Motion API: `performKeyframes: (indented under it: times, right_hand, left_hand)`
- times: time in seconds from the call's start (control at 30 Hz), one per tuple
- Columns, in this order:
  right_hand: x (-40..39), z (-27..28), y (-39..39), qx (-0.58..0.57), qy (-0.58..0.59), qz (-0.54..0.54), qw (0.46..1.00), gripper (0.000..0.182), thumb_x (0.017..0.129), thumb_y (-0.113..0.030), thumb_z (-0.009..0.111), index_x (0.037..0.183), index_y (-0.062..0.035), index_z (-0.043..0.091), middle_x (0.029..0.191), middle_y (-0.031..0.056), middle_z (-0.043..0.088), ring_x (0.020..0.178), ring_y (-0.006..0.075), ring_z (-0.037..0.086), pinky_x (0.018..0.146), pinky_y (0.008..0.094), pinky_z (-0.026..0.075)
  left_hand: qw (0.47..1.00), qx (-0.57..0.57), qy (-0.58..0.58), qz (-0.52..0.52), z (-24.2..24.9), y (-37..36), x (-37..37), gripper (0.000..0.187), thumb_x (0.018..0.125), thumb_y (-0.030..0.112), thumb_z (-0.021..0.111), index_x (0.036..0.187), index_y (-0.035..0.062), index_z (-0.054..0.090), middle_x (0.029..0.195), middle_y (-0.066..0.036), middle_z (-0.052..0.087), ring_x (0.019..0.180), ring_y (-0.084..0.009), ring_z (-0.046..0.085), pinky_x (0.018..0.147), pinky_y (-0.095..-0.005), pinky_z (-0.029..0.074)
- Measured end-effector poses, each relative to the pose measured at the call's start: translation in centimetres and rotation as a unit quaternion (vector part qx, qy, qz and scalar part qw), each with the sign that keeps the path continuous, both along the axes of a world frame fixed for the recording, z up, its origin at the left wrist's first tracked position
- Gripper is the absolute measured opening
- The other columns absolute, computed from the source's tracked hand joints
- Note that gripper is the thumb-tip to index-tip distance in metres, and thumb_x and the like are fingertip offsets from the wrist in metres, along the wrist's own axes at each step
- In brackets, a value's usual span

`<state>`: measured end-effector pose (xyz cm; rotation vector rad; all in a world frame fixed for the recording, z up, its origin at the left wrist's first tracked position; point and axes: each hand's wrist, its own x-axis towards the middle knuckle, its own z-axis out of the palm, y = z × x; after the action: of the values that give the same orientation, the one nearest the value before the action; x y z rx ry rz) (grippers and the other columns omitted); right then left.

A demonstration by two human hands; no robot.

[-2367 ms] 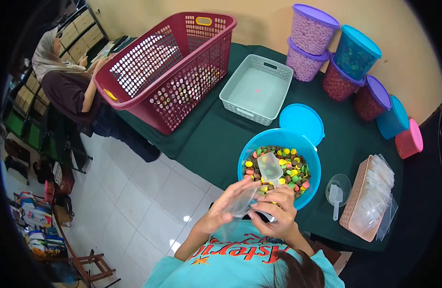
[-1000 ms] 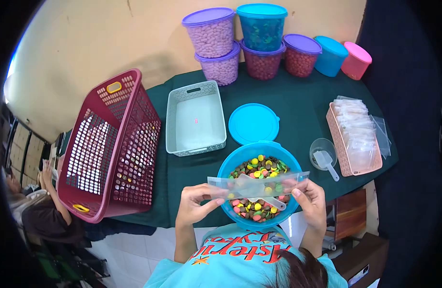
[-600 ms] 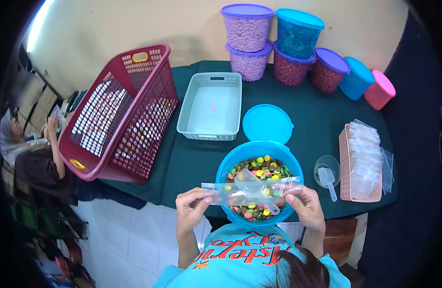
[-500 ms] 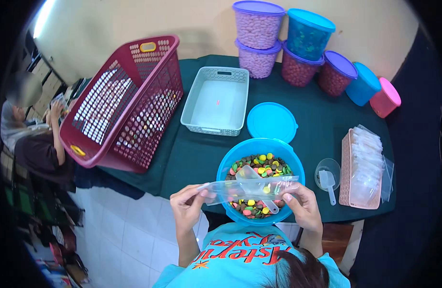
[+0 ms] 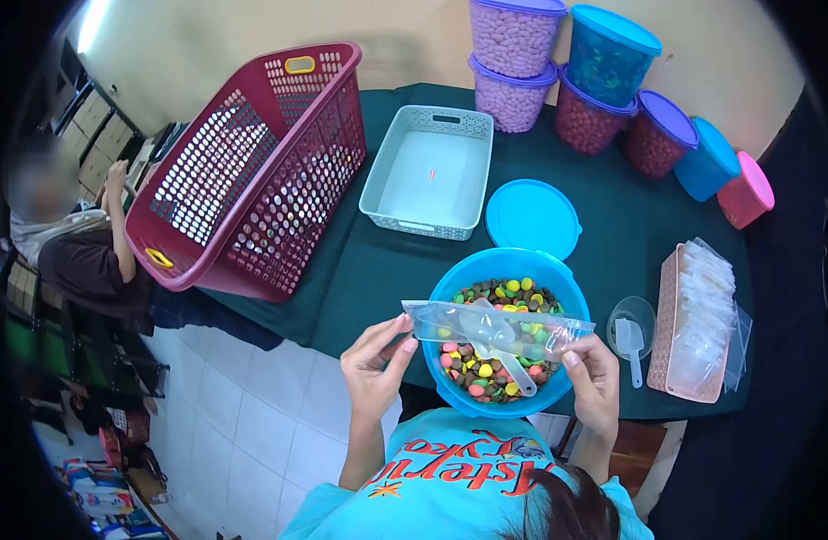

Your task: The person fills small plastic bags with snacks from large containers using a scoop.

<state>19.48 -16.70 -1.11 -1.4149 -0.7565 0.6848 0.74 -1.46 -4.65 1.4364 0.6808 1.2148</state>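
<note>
A clear plastic bag (image 5: 450,321) stretches flat between my two hands over a blue tub. My left hand (image 5: 376,362) has its thumb and fingertips at the bag's left end. At the other end, my right hand (image 5: 594,376) pinches the plastic between thumb and fingers. Below, the blue tub (image 5: 443,279) holds candy pieces (image 5: 478,371) in brown, yellow, green and pink. A clear scoop (image 5: 520,376) rests among the candies, its upper part seen through the bag.
A blue lid (image 5: 532,219) and a pale basket (image 5: 371,202) lie behind the tub. To the right are a small scoop (image 5: 631,346) in a clear bowl and a pink basket (image 5: 667,337) of bags. A maroon basket (image 5: 279,238) stands left; lidded containers (image 5: 603,67) line the wall. Another person (image 5: 81,261) sits far left.
The bag's left end has risen, so the bag now slants down to the right. My left fingers have loosened somewhat. The camera view has shifted, and the other person's arm has moved.
</note>
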Motion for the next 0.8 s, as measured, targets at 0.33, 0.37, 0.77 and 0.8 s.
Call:
performKeyframes:
  times: [0.33, 0.37, 0.77, 0.8]
  right_hand:
    - [-1.8, -0.6, 0.6, 0.012, 0.004, -0.071, 0.997, 0.009, 0.08, -0.01, 0.054, 0.082, -0.0011, 0.058, 0.078, 0.0072, 0.06, 0.079, 0.0132, 0.047, 0.074, 0.0266, 0.038]
    - [-2.0, -0.8, 0.7, 0.014, 0.006, -0.084, 0.996, 0.009, 0.08, -0.01, 0.054, 0.082, -0.0011, 0.058, 0.078, 0.0072, 0.06, 0.079, 0.0132, 0.047, 0.074, 0.0266, 0.038]
    - [-6.4, -0.1, 3.0, 0.078, 0.132, -0.108, 0.982, 0.012, 0.086, -0.008, 0.047, 0.091, 0.0025, 0.051, 0.087, 0.0097, 0.059, 0.082, 0.0119, 0.057, 0.069, 0.0239, 0.047]
    - [-6.5, -0.1, 2.9, 0.075, 0.143, -0.103, 0.981, 0.012, 0.087, -0.008, 0.047, 0.091, 0.0024, 0.051, 0.086, 0.0095, 0.058, 0.081, 0.0119, 0.058, 0.068, 0.0234, 0.047]
  left_hand:
    - [0.997, 0.058, 0.028, -0.049, 1.0, 3.7, 1.3, 0.028, 0.07, -0.006, 0.064, 0.097, -0.0032, 0.059, 0.093, -0.012, 0.057, 0.086, -0.0175, 0.057, 0.076, -0.0276, 0.048]
    - [0.995, 0.09, 0.032, -0.023, 1.5, 4.0, 1.6, 0.03, 0.068, -0.004, 0.066, 0.097, -0.003, 0.058, 0.093, -0.012, 0.057, 0.088, -0.0191, 0.056, 0.077, -0.0292, 0.048]
    - [0.756, 0.56, 0.275, -0.201, 3.2, 2.9, 4.8, 0.058, 0.067, 0.041, 0.063, 0.118, 0.0195, 0.05, 0.127, 0.004, 0.042, 0.121, -0.0184, 0.035, 0.092, -0.0615, -0.016]
    - [0.735, 0.583, 0.271, -0.217, 3.2, 3.0, 4.9, 0.057, 0.069, 0.041, 0.061, 0.12, 0.0193, 0.049, 0.127, 0.005, 0.041, 0.122, -0.0165, 0.035, 0.091, -0.0625, -0.017]
